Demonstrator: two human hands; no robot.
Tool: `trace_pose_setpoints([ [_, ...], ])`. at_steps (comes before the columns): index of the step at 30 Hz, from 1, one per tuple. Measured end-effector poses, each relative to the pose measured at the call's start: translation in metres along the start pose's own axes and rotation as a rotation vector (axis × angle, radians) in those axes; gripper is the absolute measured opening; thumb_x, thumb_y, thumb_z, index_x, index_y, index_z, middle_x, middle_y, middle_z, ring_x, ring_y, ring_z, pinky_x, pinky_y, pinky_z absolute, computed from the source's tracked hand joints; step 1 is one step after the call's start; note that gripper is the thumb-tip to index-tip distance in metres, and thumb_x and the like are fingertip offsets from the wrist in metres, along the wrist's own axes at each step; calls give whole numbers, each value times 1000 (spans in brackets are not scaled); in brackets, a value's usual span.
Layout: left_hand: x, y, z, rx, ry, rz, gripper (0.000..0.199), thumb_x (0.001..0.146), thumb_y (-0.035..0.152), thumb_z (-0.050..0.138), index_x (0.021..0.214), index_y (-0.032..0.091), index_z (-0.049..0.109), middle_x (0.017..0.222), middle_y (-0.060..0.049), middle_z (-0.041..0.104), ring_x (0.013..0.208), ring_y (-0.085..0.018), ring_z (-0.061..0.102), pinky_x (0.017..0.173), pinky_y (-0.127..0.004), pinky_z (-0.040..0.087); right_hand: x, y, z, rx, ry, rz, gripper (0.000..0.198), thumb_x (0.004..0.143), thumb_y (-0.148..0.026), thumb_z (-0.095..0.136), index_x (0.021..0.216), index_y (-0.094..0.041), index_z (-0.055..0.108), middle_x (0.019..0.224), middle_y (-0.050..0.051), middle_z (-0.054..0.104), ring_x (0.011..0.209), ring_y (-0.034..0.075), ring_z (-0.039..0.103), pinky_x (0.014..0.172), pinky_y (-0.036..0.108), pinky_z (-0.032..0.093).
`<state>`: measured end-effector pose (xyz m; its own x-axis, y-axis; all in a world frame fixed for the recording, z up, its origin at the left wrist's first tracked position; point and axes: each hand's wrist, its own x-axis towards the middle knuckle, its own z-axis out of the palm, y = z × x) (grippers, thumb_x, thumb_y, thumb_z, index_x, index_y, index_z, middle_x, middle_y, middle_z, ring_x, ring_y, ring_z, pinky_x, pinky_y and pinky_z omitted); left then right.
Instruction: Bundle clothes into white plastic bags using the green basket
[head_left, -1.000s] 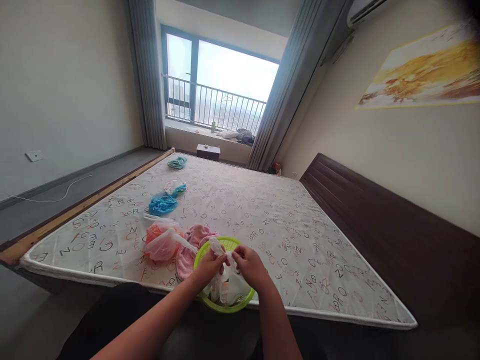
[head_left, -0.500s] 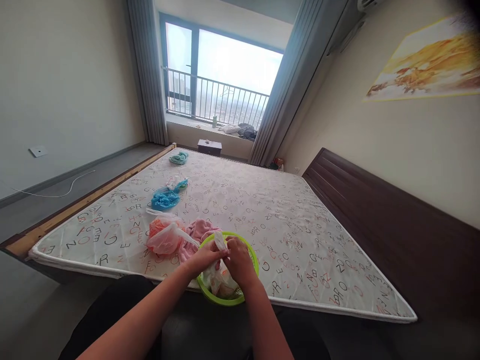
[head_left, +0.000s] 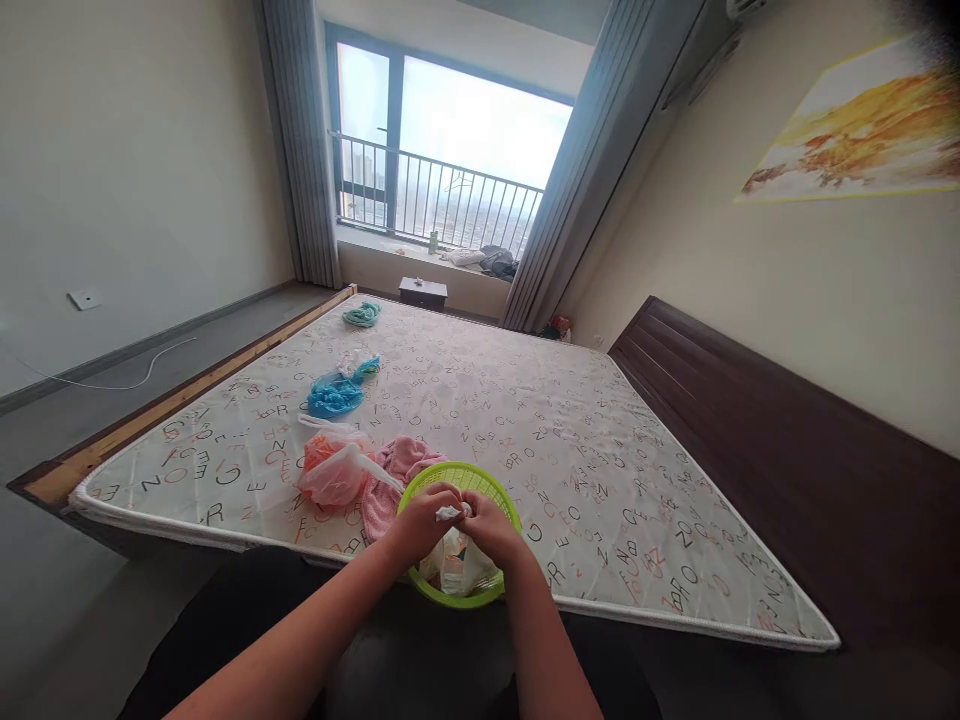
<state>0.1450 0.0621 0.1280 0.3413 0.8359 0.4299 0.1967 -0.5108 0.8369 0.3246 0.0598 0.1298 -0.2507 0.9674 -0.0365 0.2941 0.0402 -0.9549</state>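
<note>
A lime-green plastic basket [head_left: 513, 508] sits at the near edge of the mattress, with a whitish plastic bag [head_left: 454, 565] inside it. Over the basket my left hand [head_left: 426, 522] is closed on the bag's gathered top, a white twist showing between the fingers. My right hand [head_left: 487, 525] meets it there, its fingers also pinching the bag. What the bag contains is hard to make out. Left of the basket lie a pink towel [head_left: 409, 457] and a clear bag with reddish contents [head_left: 337, 475].
Farther along the mattress [head_left: 600, 480] rest a blue plastic bag [head_left: 335, 395] and a teal coiled bundle [head_left: 363, 314]. A dark headboard [head_left: 712, 420] borders the right side. Beyond the far end stands a small nightstand [head_left: 423, 292] below the window.
My hands have come closer together, and the bag's upright top is now bunched between my fingers. The view has shifted slightly; the other things lie as before.
</note>
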Motion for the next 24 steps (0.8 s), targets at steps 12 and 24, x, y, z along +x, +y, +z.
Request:
trace_pose_setpoints([
  [12,-3,-15,1,5,67,-21,20,100,34,68,105,27,86,123,-8,82,122,-27,73,117,-50,53,8,12,-5,826,185,198,61,54,-58,103,90,-23,69,76,-3,71,66,15,63,65,28,52],
  [24,-52,-34,-60,9,199,-462,37,78,53,68,87,20,83,99,-10,84,100,-32,75,103,-48,56,-13,61,-98,668,1013,409,46,68,-49,89,76,-24,51,55,-11,48,44,6,36,42,20,28],
])
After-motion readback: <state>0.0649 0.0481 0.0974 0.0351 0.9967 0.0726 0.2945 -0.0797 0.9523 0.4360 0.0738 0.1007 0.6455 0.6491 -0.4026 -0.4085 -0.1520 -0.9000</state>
